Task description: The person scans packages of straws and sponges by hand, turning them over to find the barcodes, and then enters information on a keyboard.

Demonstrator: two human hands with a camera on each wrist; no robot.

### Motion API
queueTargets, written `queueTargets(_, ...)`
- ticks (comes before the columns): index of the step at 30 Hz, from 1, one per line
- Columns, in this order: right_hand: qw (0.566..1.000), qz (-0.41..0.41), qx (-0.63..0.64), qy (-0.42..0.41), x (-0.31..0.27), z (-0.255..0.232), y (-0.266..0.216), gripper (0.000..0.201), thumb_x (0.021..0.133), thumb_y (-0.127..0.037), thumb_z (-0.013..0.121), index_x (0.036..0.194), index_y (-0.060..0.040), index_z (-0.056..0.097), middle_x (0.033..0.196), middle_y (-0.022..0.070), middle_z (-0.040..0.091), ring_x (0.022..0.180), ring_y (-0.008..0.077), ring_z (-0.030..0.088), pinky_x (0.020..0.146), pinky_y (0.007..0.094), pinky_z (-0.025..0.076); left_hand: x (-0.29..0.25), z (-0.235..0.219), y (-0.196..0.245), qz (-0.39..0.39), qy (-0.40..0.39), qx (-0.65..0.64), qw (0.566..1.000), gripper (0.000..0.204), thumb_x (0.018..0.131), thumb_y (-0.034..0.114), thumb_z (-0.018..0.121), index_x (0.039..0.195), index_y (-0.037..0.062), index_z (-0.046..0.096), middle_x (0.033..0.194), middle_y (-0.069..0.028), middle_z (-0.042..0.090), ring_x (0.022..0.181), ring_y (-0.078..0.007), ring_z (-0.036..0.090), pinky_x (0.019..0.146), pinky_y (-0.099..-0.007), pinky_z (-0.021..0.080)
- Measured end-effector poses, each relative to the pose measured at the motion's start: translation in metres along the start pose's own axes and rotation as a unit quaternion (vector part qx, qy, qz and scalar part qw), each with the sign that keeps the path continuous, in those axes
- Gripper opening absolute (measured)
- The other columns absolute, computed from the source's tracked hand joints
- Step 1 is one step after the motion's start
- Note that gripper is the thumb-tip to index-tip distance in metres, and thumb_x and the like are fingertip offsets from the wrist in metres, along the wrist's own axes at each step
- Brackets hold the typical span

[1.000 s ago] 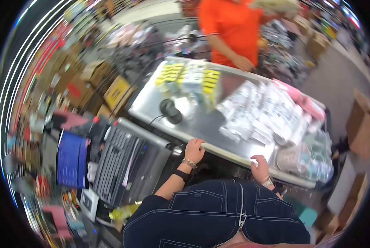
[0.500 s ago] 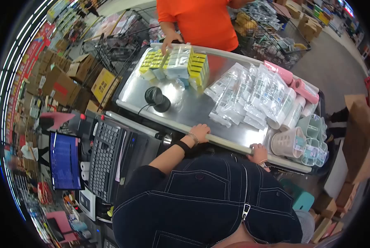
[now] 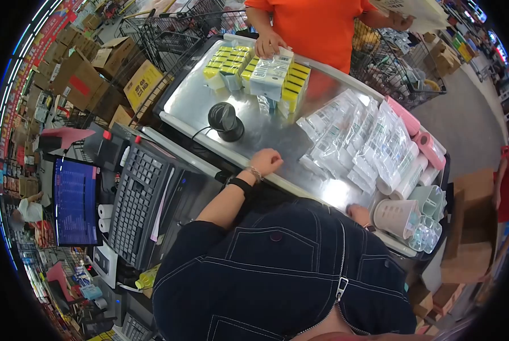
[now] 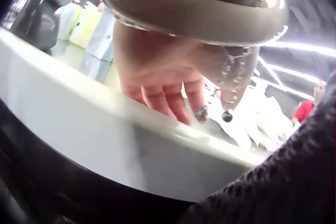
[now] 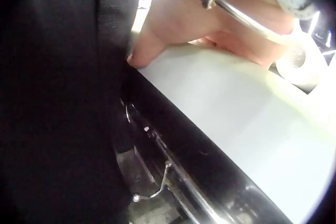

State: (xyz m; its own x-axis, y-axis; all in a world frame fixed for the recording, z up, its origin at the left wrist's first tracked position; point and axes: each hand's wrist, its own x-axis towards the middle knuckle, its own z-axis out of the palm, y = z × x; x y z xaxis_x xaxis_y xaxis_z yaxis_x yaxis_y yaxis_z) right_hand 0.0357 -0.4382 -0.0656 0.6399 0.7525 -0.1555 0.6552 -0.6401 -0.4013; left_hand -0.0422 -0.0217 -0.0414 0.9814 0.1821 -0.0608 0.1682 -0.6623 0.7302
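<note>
My left hand (image 3: 266,162) is over the near edge of a metal-topped counter (image 3: 280,133), its fingers loosely bent and holding nothing. In the left wrist view those fingers (image 4: 170,100) hang just beyond the pale rim (image 4: 94,108). My right hand (image 3: 359,215) rests on the same rim further right, beside a beige basket (image 3: 392,217); in the right wrist view its thumb (image 5: 147,50) reaches the rim's outer edge, other fingers hidden. A black corded scanner on a stand (image 3: 226,121) is ahead of my left hand. Clear-wrapped white packs (image 3: 345,131) lie beyond my right hand.
Across the counter a person in orange (image 3: 308,28) touches a wrapped pack (image 3: 271,74) on yellow-topped boxes (image 3: 294,91), a pale bag (image 3: 419,14) in the other hand. Pink rolls (image 3: 428,149) lie at the right end. A keyboard (image 3: 138,199) and monitor (image 3: 78,202) stand left.
My left hand has come off the rim and moved inward over the counter. My right hand stays at the rim. The other person's hand has shifted right onto the wrapped pack. The view has turned.
</note>
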Motion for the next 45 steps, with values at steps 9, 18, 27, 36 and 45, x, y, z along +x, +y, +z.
queueTargets(9,0.999,-0.05,-0.013,0.003,0.002,-0.002,0.0,0.014,0.069,-0.023,0.053,0.067,-0.0094,0.051,0.064,0.0081,0.05,0.061,0.0277,0.052,0.055,0.0385,0.039,-0.001,-0.029,-0.022,-0.002,0.154,0.141,0.978,0.01,0.072,0.018,0.055,0.07,0.0079,0.055,0.071,-0.0072,0.053,0.071,-0.0279,0.05,0.063,-0.0394,0.041)
queueTargets(18,0.998,-0.055,-0.014,0.011,0.0,-0.01,-0.008,0.008,0.065,-0.014,0.056,0.072,-0.0089,0.055,0.068,0.0068,0.05,0.066,0.0256,0.052,0.057,0.0375,0.039,0.002,-0.023,-0.029,-0.014,0.143,0.162,0.976,0.009,0.071,0.016,0.055,0.067,0.0088,0.053,0.065,-0.0058,0.052,0.067,-0.0268,0.051,0.059,-0.0394,0.042)
queueTargets(27,0.998,-0.047,-0.043,0.009,-0.001,-0.014,-0.015,0.01,0.062,-0.013,0.056,0.072,-0.0096,0.054,0.073,0.0069,0.049,0.071,0.0267,0.049,0.063,0.0375,0.038,0.005,-0.029,-0.024,-0.04,0.124,0.159,0.979,0.006,0.07,0.014,0.055,0.069,0.0089,0.051,0.065,-0.0051,0.053,0.066,-0.0253,0.053,0.057,-0.0386,0.044)
queueTargets(36,0.995,-0.056,-0.074,0.042,0.0,-0.007,-0.013,0.008,0.062,-0.013,0.054,0.068,-0.0102,0.051,0.07,0.006,0.047,0.067,0.0258,0.048,0.062,0.0378,0.038,0.007,-0.029,-0.026,-0.033,0.154,0.135,0.978,0.009,0.066,0.011,0.058,0.067,0.0096,0.049,0.061,-0.0053,0.052,0.057,-0.0254,0.052,0.051,-0.0367,0.042)
queueTargets(45,0.989,-0.091,-0.102,0.053,-0.007,0.008,0.004,0.009,0.063,-0.019,0.054,0.068,-0.0128,0.051,0.069,0.0047,0.045,0.065,0.0246,0.048,0.058,0.0372,0.037,0.006,-0.029,-0.026,-0.04,0.147,0.15,0.977,0.013,0.068,0.014,0.058,0.062,0.0095,0.048,0.058,-0.0056,0.051,0.057,-0.0258,0.053,0.05,-0.0378,0.041)
